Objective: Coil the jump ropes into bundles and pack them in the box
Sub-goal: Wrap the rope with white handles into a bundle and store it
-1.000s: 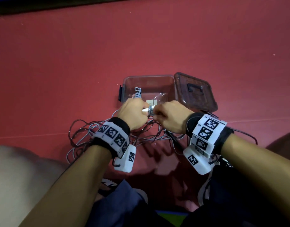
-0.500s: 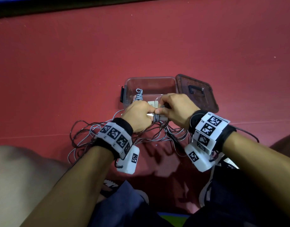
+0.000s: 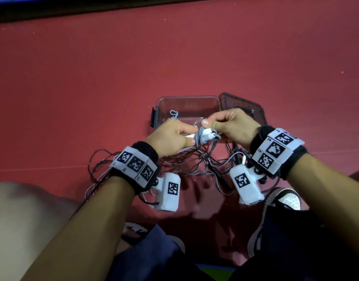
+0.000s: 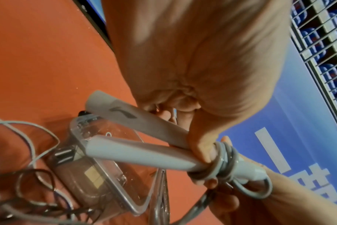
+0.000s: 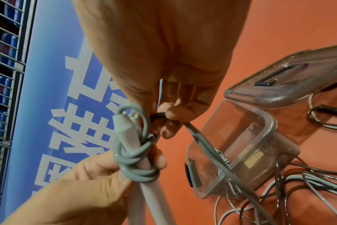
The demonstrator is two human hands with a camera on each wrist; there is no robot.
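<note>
- I am gripping the two white handles [image 4: 144, 153] side by side in my left hand [image 3: 170, 136], so that they serve as one rigid core for the winding.
- My left thumb [image 4: 202, 146] is pressing just beside the grey turns [image 5: 137, 161]; I judge this keeps the finished wraps from sliding down the handles.
- My right hand [image 3: 233, 126] is pinching the grey cord [image 5: 202, 140] between thumb and fingertips just beside the handle ends, a narrow grip on the cord alone.
- From that pinch the cord is running down toward the floor [image 3: 93, 78], so I judge the wrapping is only a few turns in.
- A small loop [image 4: 256, 188] is standing out past the handle ends where the cord leaves them.
- The remaining rope [image 3: 174, 165] is lying in a loose tangle of grey and dark strands on the floor, below both hands.
- The clear box [image 3: 186, 104] is standing open just beyond my hands; a small grey bundle [image 3: 174, 114] is already lying inside at its left.
- The lid [image 3: 257, 110] is leaning at the box's right side, leaving the opening free for packing.
- Judgement: slack must be fed steadily from the tangle, or strands of the other rope may snag and be drawn along.
</note>
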